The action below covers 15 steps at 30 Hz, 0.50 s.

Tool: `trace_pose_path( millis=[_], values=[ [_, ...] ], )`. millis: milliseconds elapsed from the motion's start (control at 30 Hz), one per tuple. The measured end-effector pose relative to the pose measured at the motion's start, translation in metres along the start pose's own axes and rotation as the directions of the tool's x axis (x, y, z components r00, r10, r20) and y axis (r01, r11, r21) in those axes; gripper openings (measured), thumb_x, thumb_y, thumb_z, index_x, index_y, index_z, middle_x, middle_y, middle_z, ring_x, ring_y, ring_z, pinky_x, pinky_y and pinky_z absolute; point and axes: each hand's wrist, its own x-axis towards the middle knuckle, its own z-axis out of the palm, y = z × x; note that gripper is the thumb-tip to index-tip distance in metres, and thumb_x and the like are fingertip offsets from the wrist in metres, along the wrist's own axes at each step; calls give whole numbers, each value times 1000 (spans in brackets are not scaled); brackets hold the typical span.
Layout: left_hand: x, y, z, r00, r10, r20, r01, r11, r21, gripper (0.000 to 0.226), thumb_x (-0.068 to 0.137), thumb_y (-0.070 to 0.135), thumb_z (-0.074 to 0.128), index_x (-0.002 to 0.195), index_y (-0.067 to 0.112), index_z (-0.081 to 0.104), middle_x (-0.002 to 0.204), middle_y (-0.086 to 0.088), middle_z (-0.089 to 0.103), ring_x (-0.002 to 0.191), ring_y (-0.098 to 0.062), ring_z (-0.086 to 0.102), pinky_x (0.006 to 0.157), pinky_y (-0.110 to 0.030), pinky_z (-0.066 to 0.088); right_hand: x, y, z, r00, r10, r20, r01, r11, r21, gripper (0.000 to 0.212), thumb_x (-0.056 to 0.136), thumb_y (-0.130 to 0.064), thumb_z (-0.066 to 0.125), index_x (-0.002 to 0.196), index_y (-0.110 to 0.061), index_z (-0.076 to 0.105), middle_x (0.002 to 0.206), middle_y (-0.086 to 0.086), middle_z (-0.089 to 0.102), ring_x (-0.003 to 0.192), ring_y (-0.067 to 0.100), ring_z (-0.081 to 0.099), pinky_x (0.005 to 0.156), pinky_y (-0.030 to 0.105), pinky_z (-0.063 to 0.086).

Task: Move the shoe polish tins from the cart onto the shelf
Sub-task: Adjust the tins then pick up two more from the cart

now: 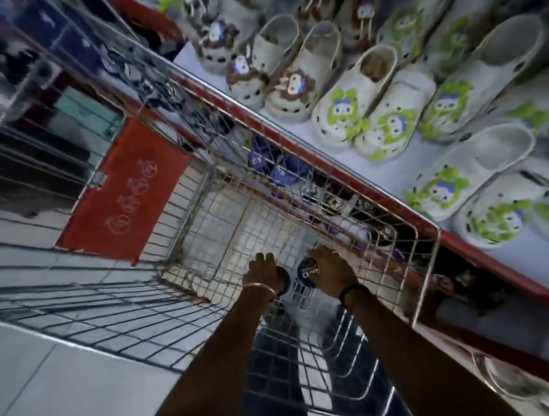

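Note:
Both my arms reach down into a wire shopping cart (425,261). My left hand (265,272) is closed over a dark round shoe polish tin (286,285), of which only an edge shows below the wrist. My right hand (332,269) grips a second dark blue round tin (307,274) with white lettering on its lid. Both tins sit low in the cart near its bottom grid. The shelf (293,127), white with a red front edge, runs along the right side of the cart.
The shelf holds rows of white clogs (357,103) with green or brown character decorations. A lower shelf with more shoes shows through the cart's wire side. A red flap (123,187) hangs at the cart's far end. Grey tiled floor (51,389) lies to the left.

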Motion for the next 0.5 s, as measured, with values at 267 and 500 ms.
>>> trace_pose_path(
  millis=[267,500],
  values=[
    [27,-12,49,1000,7,-7,-7,998,66,96,63,29,81,137,14,22,145,-14,24,130,-35,33,93,-53,50,17,19,53,998,-19,-58,12,993,-113,86,78,-18,72,147,-20,20,159,8,13,143,32,21,109,50,38],
    [34,-16,66,993,67,-93,-61,996,62,89,65,26,80,135,7,27,139,-14,32,125,-33,37,91,-45,54,26,21,62,990,-17,-139,7,997,-73,74,79,-11,68,143,-16,30,152,9,28,134,34,31,104,47,43]
  ],
)
